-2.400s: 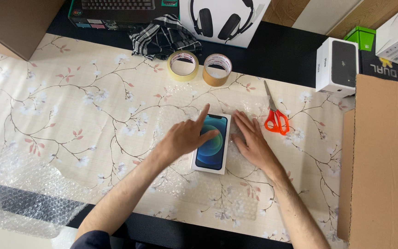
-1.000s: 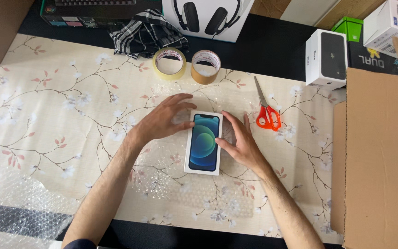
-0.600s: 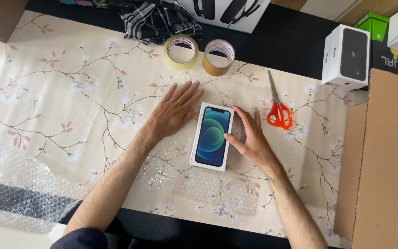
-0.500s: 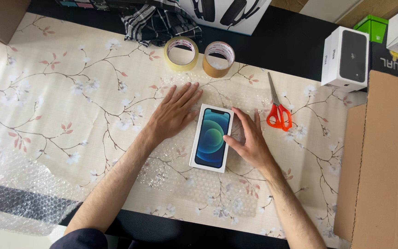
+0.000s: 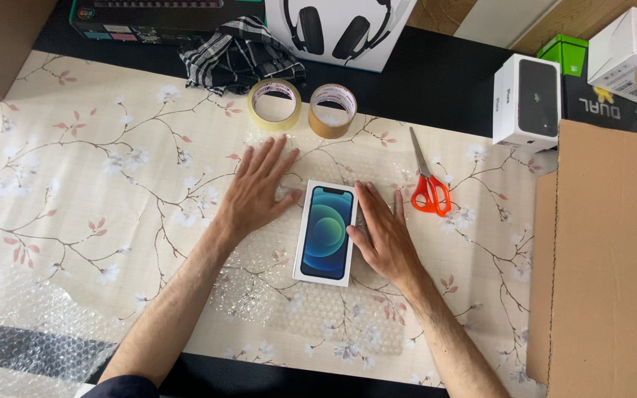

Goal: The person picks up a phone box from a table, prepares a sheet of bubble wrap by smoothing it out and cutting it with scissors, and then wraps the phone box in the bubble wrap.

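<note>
The white phone box [image 5: 326, 232], its lid picturing a blue phone, lies flat on bubble wrap [image 5: 311, 302] mid-table, with orange scissors [image 5: 429, 188] at its 2 o'clock and two tape rolls [image 5: 275, 103] at 12, while your left hand [image 5: 257, 190] and right hand [image 5: 381, 236] flank it, fingers spread flat, gripping nothing.

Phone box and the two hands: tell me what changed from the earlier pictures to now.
The left hand came off the phone box and now lies flat on the bubble wrap to its left. The right hand stays against the box's right edge. The box, scissors and tape rolls stayed where they were.
</note>
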